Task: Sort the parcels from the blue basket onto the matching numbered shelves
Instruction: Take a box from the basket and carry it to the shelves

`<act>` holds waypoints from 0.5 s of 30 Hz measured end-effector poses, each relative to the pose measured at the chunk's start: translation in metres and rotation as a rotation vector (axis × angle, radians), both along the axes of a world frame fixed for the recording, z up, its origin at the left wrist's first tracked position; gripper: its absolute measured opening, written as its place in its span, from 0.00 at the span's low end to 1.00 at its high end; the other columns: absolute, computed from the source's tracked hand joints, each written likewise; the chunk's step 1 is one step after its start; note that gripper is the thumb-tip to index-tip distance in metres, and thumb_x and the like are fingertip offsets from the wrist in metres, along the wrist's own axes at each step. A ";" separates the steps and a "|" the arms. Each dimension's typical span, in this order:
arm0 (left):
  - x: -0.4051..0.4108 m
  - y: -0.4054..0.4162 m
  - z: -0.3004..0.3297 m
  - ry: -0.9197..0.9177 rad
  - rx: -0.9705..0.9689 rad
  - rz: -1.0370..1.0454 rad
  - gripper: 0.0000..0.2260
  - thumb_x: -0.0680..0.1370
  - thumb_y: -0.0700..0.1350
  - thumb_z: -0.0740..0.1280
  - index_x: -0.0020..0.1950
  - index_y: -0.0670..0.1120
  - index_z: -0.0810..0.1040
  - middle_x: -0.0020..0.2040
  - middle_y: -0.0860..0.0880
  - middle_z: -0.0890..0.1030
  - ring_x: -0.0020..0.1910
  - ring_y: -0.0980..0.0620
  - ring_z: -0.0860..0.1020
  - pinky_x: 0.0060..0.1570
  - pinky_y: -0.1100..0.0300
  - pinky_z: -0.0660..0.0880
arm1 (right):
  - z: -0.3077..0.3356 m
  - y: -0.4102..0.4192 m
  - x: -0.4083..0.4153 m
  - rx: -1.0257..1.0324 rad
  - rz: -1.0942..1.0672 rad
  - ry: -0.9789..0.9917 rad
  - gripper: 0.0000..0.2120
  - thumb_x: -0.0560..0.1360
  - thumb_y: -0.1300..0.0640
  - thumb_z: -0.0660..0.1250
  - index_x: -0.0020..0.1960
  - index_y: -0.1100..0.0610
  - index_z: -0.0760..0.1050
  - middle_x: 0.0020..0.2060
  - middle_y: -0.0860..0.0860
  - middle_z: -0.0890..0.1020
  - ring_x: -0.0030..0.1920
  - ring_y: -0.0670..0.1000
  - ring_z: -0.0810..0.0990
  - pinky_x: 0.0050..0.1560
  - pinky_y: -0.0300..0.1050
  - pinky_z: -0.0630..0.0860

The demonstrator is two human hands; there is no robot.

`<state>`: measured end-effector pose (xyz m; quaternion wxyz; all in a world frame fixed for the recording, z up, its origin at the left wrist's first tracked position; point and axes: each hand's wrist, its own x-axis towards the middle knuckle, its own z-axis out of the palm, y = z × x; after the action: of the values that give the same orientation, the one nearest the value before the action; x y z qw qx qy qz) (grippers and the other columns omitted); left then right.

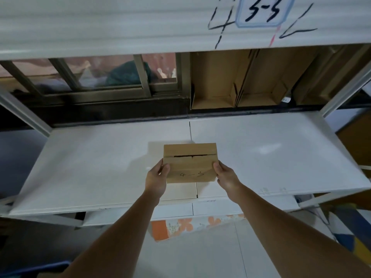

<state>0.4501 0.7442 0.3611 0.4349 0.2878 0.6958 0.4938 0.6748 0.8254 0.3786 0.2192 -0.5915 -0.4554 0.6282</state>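
Observation:
A small brown cardboard parcel (190, 163) with "4-3" handwritten on its top is over the middle of a white shelf board (261, 153), near the board's front edge. My left hand (157, 178) grips its left side and my right hand (225, 176) grips its right side, thumbs on top. I cannot tell whether the parcel rests on the board or hovers just above it. The beam of the shelf above (120, 27) carries a label reading "3-3" (262, 12) and large handwritten marks beside it. The blue basket is mostly out of view.
Open cardboard boxes (236, 81) stand behind the shelf at the back right, and a window frame (96, 77) shows at the back left. Grey uprights (22, 111) flank the shelf. A patterned orange and white item (180, 227) lies below the shelf front.

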 end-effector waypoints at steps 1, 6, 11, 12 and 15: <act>-0.002 0.004 -0.001 0.000 0.001 -0.001 0.13 0.84 0.49 0.63 0.65 0.62 0.80 0.59 0.57 0.83 0.62 0.50 0.79 0.68 0.46 0.75 | -0.001 0.005 -0.002 0.009 0.003 -0.007 0.12 0.83 0.43 0.59 0.64 0.40 0.75 0.60 0.47 0.79 0.64 0.52 0.76 0.71 0.50 0.69; -0.004 0.017 -0.003 -0.018 0.019 0.019 0.12 0.84 0.52 0.62 0.66 0.61 0.79 0.60 0.56 0.82 0.62 0.50 0.78 0.67 0.46 0.76 | -0.004 0.024 -0.012 0.031 0.005 -0.031 0.21 0.83 0.41 0.58 0.73 0.45 0.72 0.61 0.46 0.76 0.63 0.51 0.73 0.73 0.56 0.68; -0.012 0.023 -0.007 0.007 0.016 0.001 0.14 0.84 0.53 0.63 0.69 0.58 0.78 0.61 0.55 0.82 0.62 0.51 0.78 0.65 0.46 0.77 | -0.006 0.029 -0.017 0.078 0.029 -0.083 0.22 0.83 0.39 0.56 0.73 0.44 0.71 0.63 0.48 0.77 0.64 0.53 0.73 0.66 0.49 0.69; -0.013 0.025 -0.006 0.011 0.010 -0.001 0.15 0.84 0.53 0.63 0.70 0.57 0.77 0.61 0.55 0.82 0.62 0.50 0.78 0.65 0.46 0.77 | -0.005 0.029 -0.018 0.089 0.037 -0.091 0.22 0.83 0.39 0.55 0.73 0.44 0.71 0.64 0.48 0.77 0.64 0.52 0.73 0.64 0.48 0.68; -0.010 0.029 0.002 -0.042 -0.033 0.014 0.19 0.84 0.53 0.62 0.76 0.55 0.70 0.70 0.49 0.76 0.66 0.48 0.75 0.70 0.46 0.72 | 0.002 0.031 -0.016 0.092 0.098 -0.135 0.26 0.83 0.39 0.53 0.79 0.46 0.62 0.74 0.52 0.71 0.70 0.55 0.70 0.68 0.50 0.66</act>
<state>0.4403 0.7730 0.3633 0.4509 0.2652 0.6965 0.4911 0.6592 0.8565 0.3803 0.1839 -0.5990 -0.5259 0.5752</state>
